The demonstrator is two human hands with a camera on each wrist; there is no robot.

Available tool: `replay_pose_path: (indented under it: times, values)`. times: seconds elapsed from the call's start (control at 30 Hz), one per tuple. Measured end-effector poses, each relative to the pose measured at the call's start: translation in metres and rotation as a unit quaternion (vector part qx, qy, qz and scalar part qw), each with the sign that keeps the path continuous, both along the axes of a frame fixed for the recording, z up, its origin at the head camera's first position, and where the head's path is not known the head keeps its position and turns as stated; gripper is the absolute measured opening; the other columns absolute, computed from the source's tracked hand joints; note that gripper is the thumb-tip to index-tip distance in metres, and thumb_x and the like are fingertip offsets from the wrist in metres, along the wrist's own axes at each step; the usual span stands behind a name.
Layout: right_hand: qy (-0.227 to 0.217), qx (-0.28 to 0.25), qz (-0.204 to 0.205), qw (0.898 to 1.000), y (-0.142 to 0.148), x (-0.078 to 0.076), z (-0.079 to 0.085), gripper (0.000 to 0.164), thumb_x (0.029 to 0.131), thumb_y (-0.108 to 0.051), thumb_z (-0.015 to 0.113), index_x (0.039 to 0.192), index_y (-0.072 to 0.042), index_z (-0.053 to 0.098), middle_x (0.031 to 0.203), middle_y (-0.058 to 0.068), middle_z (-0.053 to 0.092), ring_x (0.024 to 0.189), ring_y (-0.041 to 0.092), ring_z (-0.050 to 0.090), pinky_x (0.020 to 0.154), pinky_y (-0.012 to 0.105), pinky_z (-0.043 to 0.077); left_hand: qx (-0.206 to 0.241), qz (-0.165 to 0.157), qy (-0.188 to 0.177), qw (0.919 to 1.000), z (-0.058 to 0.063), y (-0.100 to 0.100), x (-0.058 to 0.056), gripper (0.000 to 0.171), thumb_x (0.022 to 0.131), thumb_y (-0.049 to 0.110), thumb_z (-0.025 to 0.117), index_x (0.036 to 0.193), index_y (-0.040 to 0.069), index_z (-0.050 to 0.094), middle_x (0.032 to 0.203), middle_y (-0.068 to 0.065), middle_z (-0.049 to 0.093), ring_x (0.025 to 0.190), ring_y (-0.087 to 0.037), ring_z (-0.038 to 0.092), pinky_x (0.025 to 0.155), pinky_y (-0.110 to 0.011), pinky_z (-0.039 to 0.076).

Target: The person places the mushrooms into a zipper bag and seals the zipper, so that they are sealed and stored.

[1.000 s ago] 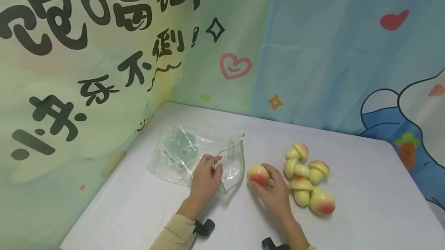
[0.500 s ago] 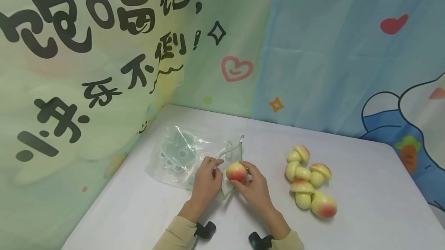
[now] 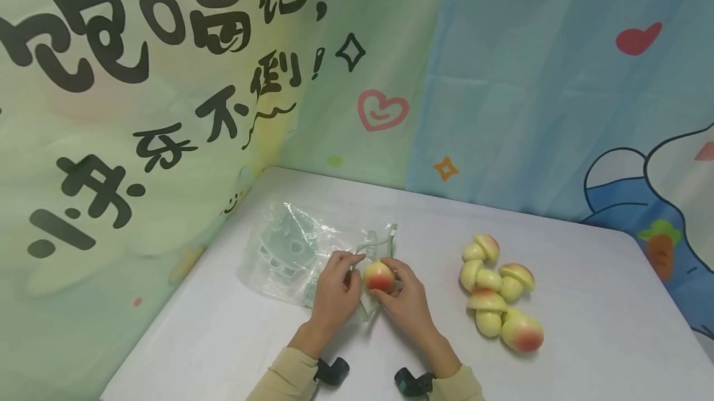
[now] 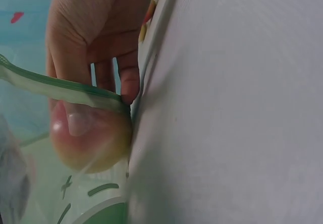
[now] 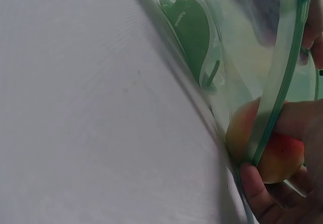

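At the right end of the clear bag [image 3: 288,249], which lies on the table [image 3: 591,339], the red-and-yellow fruit [image 3: 378,277] sits partly within the mouth, the bag's green rim [image 5: 283,77] crossing it in the right wrist view. The right hand [image 3: 408,305] pinches the fruit between thumb and fingers. The left hand [image 3: 334,286] is at the left of the mouth; whether its fingers pinch the film or merely spread it, I cannot tell. What seems likeliest to go wrong is a snag: the rim lies close against the fruit and the right hand's fingers, so a push to the left could drag it along, fold the mouth inward or slide the whole limp bag. If the left hand has only a loose hold, the opening could sag over the knuckles. The fruit looks smooth and round, so letting go while it is only half in could let it roll back out to the right, where the mushroom-shaped pieces [image 3: 487,300] and a rounder piece [image 3: 522,331] lie loose, well apart from the bag, and could be knocked about.
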State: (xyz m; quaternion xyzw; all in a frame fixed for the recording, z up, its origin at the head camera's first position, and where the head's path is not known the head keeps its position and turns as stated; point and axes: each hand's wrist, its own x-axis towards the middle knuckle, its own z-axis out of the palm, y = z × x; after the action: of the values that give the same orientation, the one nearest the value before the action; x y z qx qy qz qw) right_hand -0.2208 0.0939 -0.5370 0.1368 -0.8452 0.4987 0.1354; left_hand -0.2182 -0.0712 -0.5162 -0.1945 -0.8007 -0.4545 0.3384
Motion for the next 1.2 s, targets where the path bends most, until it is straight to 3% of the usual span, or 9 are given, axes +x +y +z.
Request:
replay_pose_path:
  times: [0.13, 0.33, 0.47, 0.63, 0.77, 0.97, 1.1, 1.2]
  values:
    - [0.005, 0.003, 0.021, 1.0, 0.001, 0.0, -0.001, 0.063, 0.072, -0.005, 0.084, 0.129, -0.009, 0.058, 0.128, 0.009, 0.059, 0.094, 0.02, 0.058, 0.059, 0.022, 0.049, -0.001, -0.008, 0.004, 1.0, 0.0, 0.001, 0.0, 0.03, 0.081, -0.008, 0.057, 0.107, 0.002, 0.069, 0.096, -0.006, 0.059, 0.063, -0.005, 0.048, 0.053, -0.014, 0.043]
    - [-0.037, 0.002, 0.047, 0.998, 0.0, 0.002, 0.0, 0.066, 0.073, -0.011, 0.085, 0.133, -0.015, 0.058, 0.126, 0.002, 0.063, 0.093, 0.015, 0.056, 0.064, 0.022, 0.048, -0.002, -0.016, 0.003, 0.9999, -0.001, 0.001, -0.001, 0.03, 0.081, -0.009, 0.056, 0.107, -0.001, 0.069, 0.096, -0.011, 0.06, 0.063, -0.006, 0.047, 0.053, -0.015, 0.043]
    - [-0.059, -0.001, 0.049, 0.997, 0.001, 0.003, 0.0, 0.07, 0.073, -0.012, 0.085, 0.136, -0.015, 0.055, 0.127, 0.004, 0.063, 0.085, 0.019, 0.057, 0.06, 0.021, 0.046, -0.004, -0.018, -0.01, 0.9998, -0.001, 0.001, 0.0, 0.029, 0.082, -0.008, 0.057, 0.107, -0.001, 0.069, 0.096, -0.013, 0.06, 0.063, -0.006, 0.047, 0.054, -0.015, 0.043]
    - [-0.066, -0.029, 0.052, 0.996, 0.005, 0.005, -0.002, 0.07, 0.074, -0.008, 0.084, 0.137, -0.011, 0.054, 0.132, 0.01, 0.06, 0.096, 0.024, 0.064, 0.061, 0.02, 0.05, -0.002, -0.018, -0.006, 0.9998, -0.001, 0.001, 0.002, 0.03, 0.082, -0.009, 0.056, 0.108, -0.001, 0.069, 0.098, -0.01, 0.059, 0.064, -0.007, 0.048, 0.055, -0.016, 0.044]
    - [-0.071, -0.061, 0.057, 0.994, 0.014, 0.009, 0.009, 0.063, 0.076, -0.007, 0.082, 0.134, -0.005, 0.056, 0.132, 0.016, 0.059, 0.102, 0.033, 0.065, 0.065, 0.025, 0.056, 0.004, -0.021, 0.002, 0.9998, -0.003, 0.0, 0.001, 0.03, 0.082, -0.009, 0.056, 0.108, -0.002, 0.069, 0.098, -0.008, 0.059, 0.064, -0.008, 0.049, 0.056, -0.013, 0.043]
    - [-0.086, -0.091, 0.007, 0.992, 0.034, 0.008, 0.01, 0.05, 0.082, -0.015, 0.078, 0.129, -0.01, 0.061, 0.129, 0.007, 0.062, 0.107, 0.034, 0.063, 0.075, 0.024, 0.055, 0.009, -0.018, 0.007, 0.9998, -0.006, 0.0, 0.0, 0.03, 0.081, -0.01, 0.055, 0.107, -0.002, 0.069, 0.097, -0.008, 0.058, 0.064, -0.008, 0.048, 0.056, -0.014, 0.043]
    - [-0.077, -0.11, -0.048, 0.99, 0.044, 0.019, 0.038, 0.04, 0.086, -0.009, 0.073, 0.124, -0.005, 0.063, 0.125, 0.01, 0.065, 0.106, 0.034, 0.062, 0.076, 0.021, 0.054, 0.012, -0.013, 0.001, 0.9998, -0.006, 0.0, 0.0, 0.031, 0.081, -0.01, 0.056, 0.108, -0.001, 0.069, 0.097, -0.009, 0.059, 0.066, -0.009, 0.05, 0.056, -0.015, 0.046]
    - [-0.056, -0.112, -0.085, 0.989, 0.052, 0.028, 0.056, 0.036, 0.087, -0.005, 0.071, 0.122, 0.0, 0.064, 0.122, 0.016, 0.065, 0.101, 0.019, 0.062, 0.077, 0.016, 0.051, 0.011, -0.012, -0.008, 0.9998, -0.005, 0.001, 0.001, 0.032, 0.081, -0.01, 0.057, 0.11, 0.0, 0.068, 0.099, -0.01, 0.059, 0.068, -0.01, 0.053, 0.058, -0.016, 0.048]
